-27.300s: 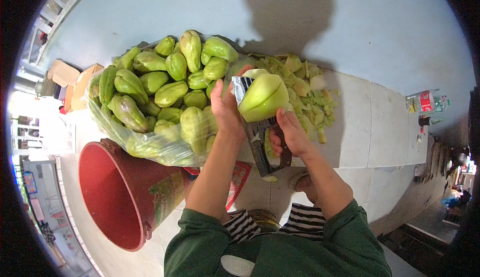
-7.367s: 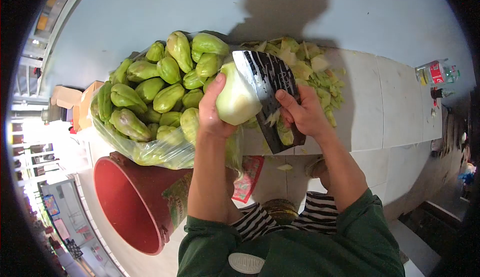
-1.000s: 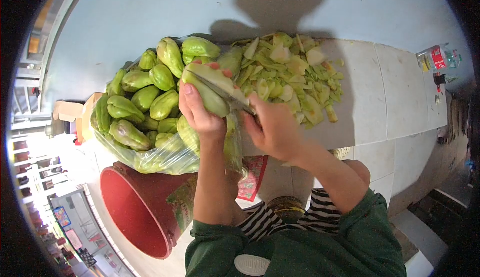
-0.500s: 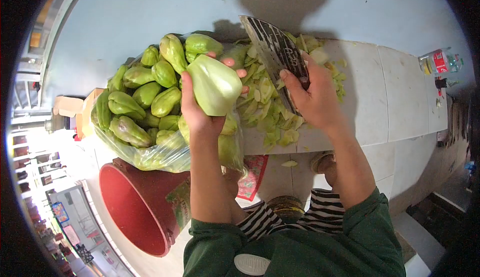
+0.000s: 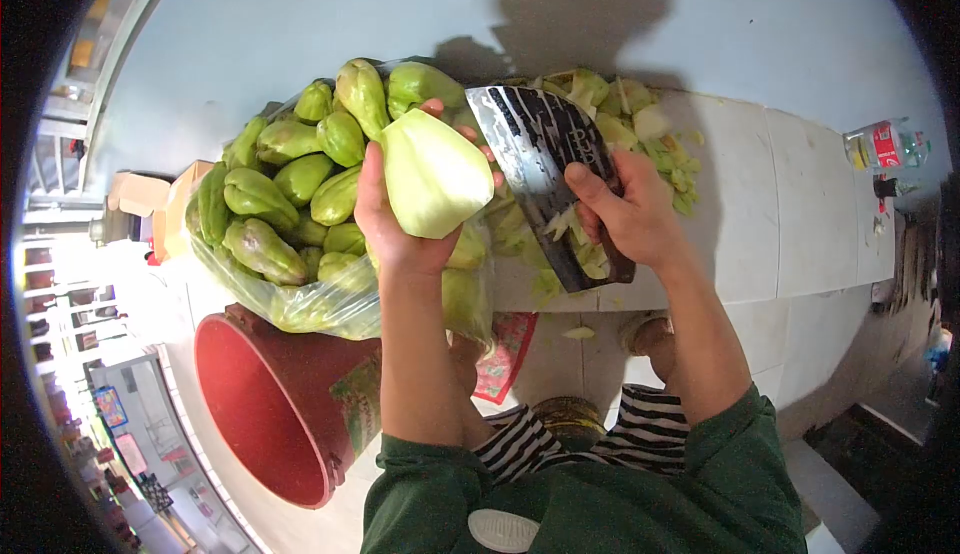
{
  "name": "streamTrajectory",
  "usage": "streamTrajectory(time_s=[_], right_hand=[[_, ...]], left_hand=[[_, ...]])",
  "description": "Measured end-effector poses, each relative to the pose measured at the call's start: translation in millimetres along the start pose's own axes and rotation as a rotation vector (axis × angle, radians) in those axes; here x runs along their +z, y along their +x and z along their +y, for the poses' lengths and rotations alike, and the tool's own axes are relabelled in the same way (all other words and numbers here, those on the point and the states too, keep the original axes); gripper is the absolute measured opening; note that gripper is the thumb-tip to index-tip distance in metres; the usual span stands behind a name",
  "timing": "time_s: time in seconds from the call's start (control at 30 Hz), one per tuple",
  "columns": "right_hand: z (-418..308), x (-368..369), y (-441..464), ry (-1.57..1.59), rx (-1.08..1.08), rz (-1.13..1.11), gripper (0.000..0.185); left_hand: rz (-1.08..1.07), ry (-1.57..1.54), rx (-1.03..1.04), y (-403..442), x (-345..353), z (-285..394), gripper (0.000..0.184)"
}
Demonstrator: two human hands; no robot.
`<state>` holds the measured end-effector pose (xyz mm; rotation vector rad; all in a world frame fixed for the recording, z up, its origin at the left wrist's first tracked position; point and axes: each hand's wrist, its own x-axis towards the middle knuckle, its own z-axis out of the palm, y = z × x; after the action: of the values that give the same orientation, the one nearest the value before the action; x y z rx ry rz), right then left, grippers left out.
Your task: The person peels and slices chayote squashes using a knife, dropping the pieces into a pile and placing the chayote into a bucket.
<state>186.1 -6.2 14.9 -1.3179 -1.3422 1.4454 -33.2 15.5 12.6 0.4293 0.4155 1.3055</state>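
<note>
Presently we noted our left grip (image 5: 393, 239) cupped round a peeled chayote (image 5: 435, 176), in front of the plastic bag (image 5: 300, 306) of green chayotes (image 5: 303, 180). Our right grip (image 5: 635, 216) was clamped on a broad dark knife (image 5: 540, 149), blade just beside the peeled chayote; peelings (image 5: 668, 169) lay beyond on the bench (image 5: 745, 214).

Two hands (image 5: 398, 246), one cleaver (image 5: 545, 166)
</note>
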Motion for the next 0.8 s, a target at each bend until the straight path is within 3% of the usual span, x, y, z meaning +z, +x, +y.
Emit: streamTrajectory(time_s=[0.1,0.17,0.2,0.23,0.3,0.43,0.53,0.8], right_hand=[[7,2,0,-0.106,-0.043,0.075,0.038],[10,5,0,-0.199,-0.080,0.151,0.034],[11,8,1,-0.461,-0.302,0.270,0.026],[13,10,1,-0.723,-0.526,0.388,0.019],[19,8,-1,-0.771,-0.630,0.336,0.015],[19,12,-6,-0.885,-0.855,0.241,0.016],[24,16,-8,-0.942,-0.872,0.233,0.012],[23,22,-7,-0.946,-0.957,0.261,0.012]], left_hand=[[0.006,-0.010,0.027,-2,3,4,0.064],[0.033,0.484,0.167,-2,1,7,0.057],[0.032,0.482,0.168,-2,0,7,0.057],[0.090,0.720,0.226,-3,-1,6,0.053],[0.158,1.088,0.347,-1,-9,2,0.045],[0.148,1.406,0.483,1,-12,-5,0.044],[0.055,1.664,0.563,4,-2,-4,0.044],[0.019,1.731,0.596,2,4,-9,0.049]])
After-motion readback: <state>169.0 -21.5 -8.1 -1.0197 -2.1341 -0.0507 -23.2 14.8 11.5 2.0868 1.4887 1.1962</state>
